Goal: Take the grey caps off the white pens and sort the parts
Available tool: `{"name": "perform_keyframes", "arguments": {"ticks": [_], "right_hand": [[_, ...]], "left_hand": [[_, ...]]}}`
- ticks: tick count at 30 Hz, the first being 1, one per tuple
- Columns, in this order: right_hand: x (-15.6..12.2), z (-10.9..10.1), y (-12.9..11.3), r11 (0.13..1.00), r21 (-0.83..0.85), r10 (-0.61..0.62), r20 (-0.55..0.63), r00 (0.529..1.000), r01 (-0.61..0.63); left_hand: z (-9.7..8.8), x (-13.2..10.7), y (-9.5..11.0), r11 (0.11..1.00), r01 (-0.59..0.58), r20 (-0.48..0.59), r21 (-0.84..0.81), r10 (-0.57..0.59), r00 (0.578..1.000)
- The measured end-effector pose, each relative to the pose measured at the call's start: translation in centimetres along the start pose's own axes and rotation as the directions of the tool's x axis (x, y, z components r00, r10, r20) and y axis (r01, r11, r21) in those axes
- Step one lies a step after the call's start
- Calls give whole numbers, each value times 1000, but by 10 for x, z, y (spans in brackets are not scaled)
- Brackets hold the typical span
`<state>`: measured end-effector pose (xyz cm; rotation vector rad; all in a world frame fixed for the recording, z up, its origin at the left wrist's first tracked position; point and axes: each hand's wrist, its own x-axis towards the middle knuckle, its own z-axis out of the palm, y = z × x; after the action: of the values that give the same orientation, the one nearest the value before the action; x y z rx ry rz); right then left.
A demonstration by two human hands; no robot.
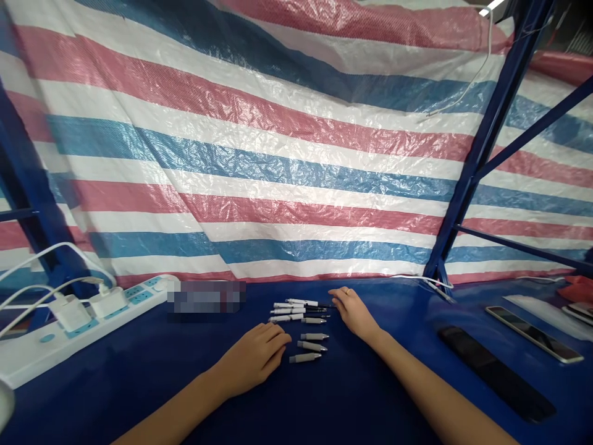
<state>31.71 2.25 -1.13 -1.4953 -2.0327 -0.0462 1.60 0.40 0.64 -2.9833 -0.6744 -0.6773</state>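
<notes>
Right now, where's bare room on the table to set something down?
Bare blue table cover lies between the forearms, in front of the pens. Another patch lies between the power strip and the left hand. Crowded: the white pens and grey caps, packed between the left hand and the right hand.

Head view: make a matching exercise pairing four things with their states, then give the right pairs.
Things:
1. Left hand
2. Right hand
3. Power strip
4. Striped tarp

States:
A. wears a ring
B. hangs behind the table
C. has white chargers plugged in
D. rests beside short grey tubes

Pairs: 1-D, 2-A, 3-C, 4-B
</notes>
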Motion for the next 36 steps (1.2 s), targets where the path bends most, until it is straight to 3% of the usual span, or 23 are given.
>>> {"name": "perform_keyframes", "arguments": {"ticks": [2, 6, 18, 36], "right_hand": [[-2, -10, -7, 1000, 11, -23, -2, 1000, 23], [-8, -23, -23, 992, 48, -117, 110, 987, 113], [-14, -7, -32, 989, 44, -149, 225, 963, 143], [-13, -23, -42, 977, 171, -179, 323, 929, 128]], "left_hand": [[0, 0, 1, 1000, -5, 19, -7, 5, 1000], [-1, -1, 2, 1000, -9, 55, -24, 10, 998], [2, -2, -2, 999, -34, 72, -25, 35, 997], [15, 3, -1, 999, -34, 8, -21, 34, 999]]}}
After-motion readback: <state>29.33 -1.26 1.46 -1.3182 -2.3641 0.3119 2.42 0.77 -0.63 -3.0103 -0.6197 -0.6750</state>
